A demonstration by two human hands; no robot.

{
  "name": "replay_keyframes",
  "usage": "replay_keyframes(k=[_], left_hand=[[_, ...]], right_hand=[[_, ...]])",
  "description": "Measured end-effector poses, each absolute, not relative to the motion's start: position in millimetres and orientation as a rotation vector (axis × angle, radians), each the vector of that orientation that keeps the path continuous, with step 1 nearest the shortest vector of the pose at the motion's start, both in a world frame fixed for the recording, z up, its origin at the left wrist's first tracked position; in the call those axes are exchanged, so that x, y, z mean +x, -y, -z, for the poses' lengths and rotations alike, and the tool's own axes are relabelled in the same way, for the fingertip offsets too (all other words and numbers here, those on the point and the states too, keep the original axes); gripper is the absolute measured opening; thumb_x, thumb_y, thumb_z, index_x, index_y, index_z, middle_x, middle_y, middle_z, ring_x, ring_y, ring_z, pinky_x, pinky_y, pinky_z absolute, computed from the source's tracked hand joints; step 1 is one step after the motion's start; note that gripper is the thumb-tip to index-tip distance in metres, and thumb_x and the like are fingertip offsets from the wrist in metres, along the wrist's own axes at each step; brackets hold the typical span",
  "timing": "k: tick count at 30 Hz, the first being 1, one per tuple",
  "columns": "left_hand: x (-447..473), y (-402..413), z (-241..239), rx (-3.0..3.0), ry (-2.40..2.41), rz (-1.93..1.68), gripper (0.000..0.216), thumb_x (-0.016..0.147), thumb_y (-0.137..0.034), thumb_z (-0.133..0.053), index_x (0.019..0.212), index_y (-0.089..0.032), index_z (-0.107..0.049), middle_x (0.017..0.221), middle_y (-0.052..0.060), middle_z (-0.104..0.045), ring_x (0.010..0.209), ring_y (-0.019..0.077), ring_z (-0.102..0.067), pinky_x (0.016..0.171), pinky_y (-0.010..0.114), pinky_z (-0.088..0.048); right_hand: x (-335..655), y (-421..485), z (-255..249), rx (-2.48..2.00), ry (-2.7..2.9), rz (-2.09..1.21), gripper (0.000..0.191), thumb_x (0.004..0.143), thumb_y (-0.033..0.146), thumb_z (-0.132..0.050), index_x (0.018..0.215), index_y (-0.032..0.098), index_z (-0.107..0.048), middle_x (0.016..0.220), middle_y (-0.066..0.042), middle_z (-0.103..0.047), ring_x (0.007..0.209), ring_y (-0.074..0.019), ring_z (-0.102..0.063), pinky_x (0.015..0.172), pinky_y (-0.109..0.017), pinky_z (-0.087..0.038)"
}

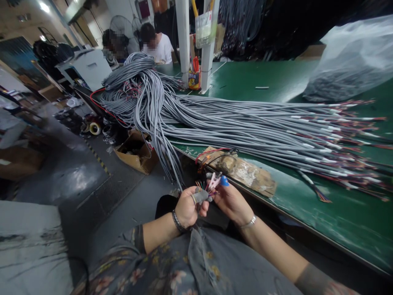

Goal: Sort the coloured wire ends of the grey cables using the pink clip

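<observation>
Nearest the lens: a floral-print sleeve (135, 270) and grey apron across the lap, both forearms reaching fwd over it. Left hand (186, 208), w/ a dark bracelet at the wrist, was closed round the end of one grey cable (201, 196), gripping it just below where the jacket was stripped. Coloured inner wires (203, 186) fanned out above the fist. Right hand (231, 200), thin bangle at the wrist, was pinched together on a small pink tool (214, 180), blue-capped fingertip beside it, tool tip touching the fanned wires; what the tool did exactly was too small to tell. The held cable ran up from the fist to the big cable bundle (233, 127) lying across the green desk (337, 213). Progress, as a judgement: most cable ends on the right of the desk already showed stripped coloured wires, so stripping looked done for the lot; only one end was in hand, and I couldn't tell which of the others were finished. Also on the desk: a worn cardboard pad (245, 172) just past the hands and a clear plastic bag (353, 61) far right. A cardboard box (136, 153) sat on the floor left of the desk; two people sat at the far end.
</observation>
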State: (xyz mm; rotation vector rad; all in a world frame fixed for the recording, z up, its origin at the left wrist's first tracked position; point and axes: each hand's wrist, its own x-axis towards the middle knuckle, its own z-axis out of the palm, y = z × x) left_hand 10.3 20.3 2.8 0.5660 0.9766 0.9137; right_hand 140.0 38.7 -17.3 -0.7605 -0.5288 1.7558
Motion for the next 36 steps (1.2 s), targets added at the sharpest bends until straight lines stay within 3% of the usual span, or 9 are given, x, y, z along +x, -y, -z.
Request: replay_keyframes(k=[8, 14, 21, 28, 36], left_hand=[[12.0, -19.6, 2.1, 0.572, -0.993, -0.909, 0.043, 0.049, -0.048, -0.078, 0.06, -0.015, -0.052, 0.039, -0.003, -0.051, 0.026, 0.0059, -0.038, 0.029, 0.018, -0.024], [8.3, -16.2, 4.5, 0.622, -1.026, -0.935, 0.043, 0.051, -0.05, -0.076, 0.059, -0.017, -0.05, 0.04, -0.002, -0.053, 0.027, 0.0058, -0.039, 0.029, 0.018, -0.026], [-1.2, -8.2, 8.8, 0.867, -1.084, -0.826, 0.045, 0.058, -0.055, -0.074, 0.06, -0.016, -0.052, 0.045, -0.001, -0.057, 0.033, 0.0072, -0.047, 0.034, 0.017, -0.034], [-3.0, -9.5, 5.6, 0.972, -1.073, -0.687, 0.047, 0.054, -0.057, -0.077, 0.059, -0.016, -0.055, 0.046, 0.0, -0.058, 0.037, 0.0094, -0.052, 0.038, 0.02, -0.041], [-4.4, -13.0, 12.1, 1.007, -1.02, -0.475, 0.042, 0.054, -0.05, -0.077, 0.065, -0.014, -0.058, 0.045, 0.0, -0.059, 0.036, 0.0109, -0.053, 0.039, 0.02, -0.042]], right_hand=[[136.9, -40.8, 21.0, -0.787, 0.471, -1.733, 0.037, 0.061, 0.055, -0.078, 0.075, 0.022, -0.072, 0.067, 0.0, -0.066, 0.056, -0.013, -0.051, 0.056, -0.027, -0.047], [149.9, -35.7, 20.3, -0.728, 0.578, -1.995, 0.048, 0.064, 0.066, -0.069, 0.075, 0.019, -0.071, 0.068, -0.003, -0.067, 0.054, -0.0118, -0.056, 0.052, -0.025, -0.051], [174.1, -33.1, 14.9, -0.853, 0.948, -2.133, 0.041, 0.065, 0.054, -0.075, 0.061, 0.014, -0.068, 0.05, -0.002, -0.062, 0.039, -0.0085, -0.051, 0.048, -0.025, -0.051], [171.2, -38.3, 8.3, -0.952, 1.197, -1.989, 0.025, 0.065, 0.036, -0.078, 0.058, 0.015, -0.067, 0.049, -0.001, -0.06, 0.044, -0.008, -0.05, 0.042, -0.019, -0.037], [171.0, -35.4, 2.2, -1.084, 1.431, -1.871, 0.04, 0.065, 0.053, -0.073, 0.057, 0.016, -0.061, 0.052, 0.002, -0.055, 0.049, -0.0084, -0.045, 0.049, -0.022, -0.037]])
